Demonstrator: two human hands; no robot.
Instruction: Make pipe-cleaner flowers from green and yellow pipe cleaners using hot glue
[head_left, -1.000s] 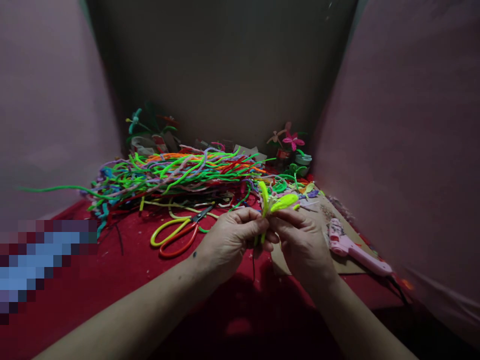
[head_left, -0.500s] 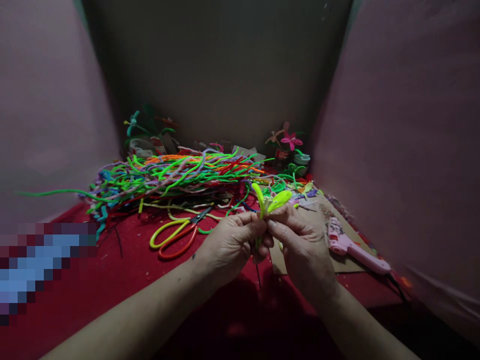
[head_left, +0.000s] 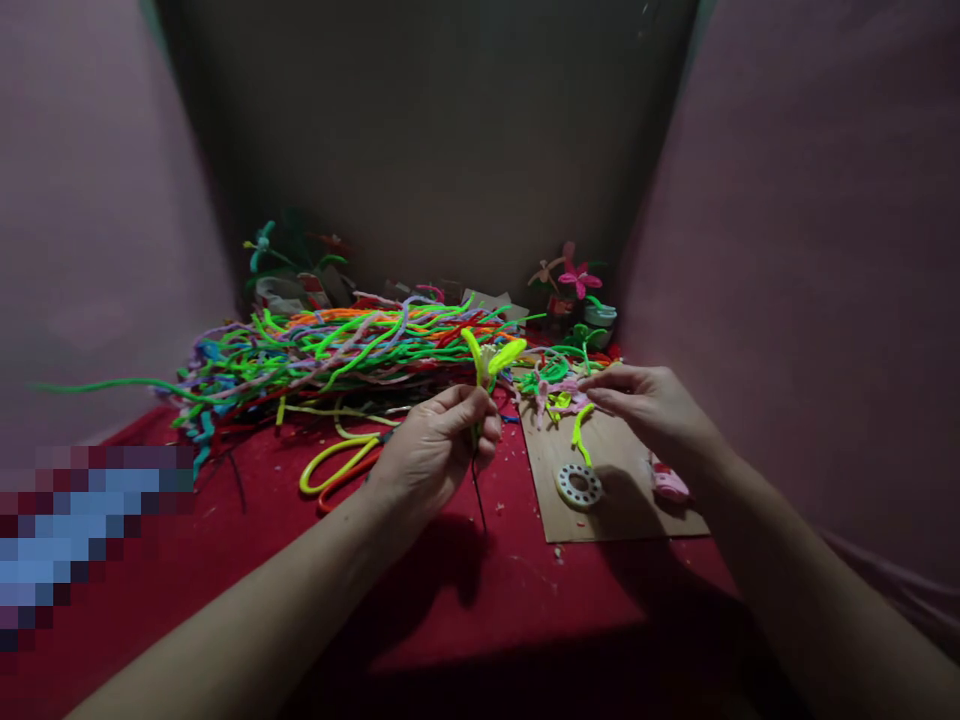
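My left hand (head_left: 448, 437) is closed on a yellow pipe-cleaner flower (head_left: 504, 358) with pale stamens at its middle. The flower stands upright above the fingers, and its dark wire stem (head_left: 480, 498) pokes out below them. Over the cardboard's back part, my right hand (head_left: 651, 405) reaches with fingers stretched out and slightly apart, nothing visible in them. Its fingertips are at the pink pipe-cleaner pieces (head_left: 564, 392); whether they touch is unclear. Just below lies a curved yellow pipe-cleaner piece (head_left: 577, 432).
A white ring with holes (head_left: 578, 486) lies on the cardboard (head_left: 551, 520). A pink glue gun (head_left: 669, 483) is partly hidden by my right arm. Scissors (head_left: 339, 465) lie beside my left hand. Behind is a heap of coloured pipe cleaners (head_left: 360, 345), with finished flowers (head_left: 579, 278) further back.
My right hand has let go of the flower and moved right to the small pieces. My left hand has shifted slightly up and left with the flower. The white ring has come into view.
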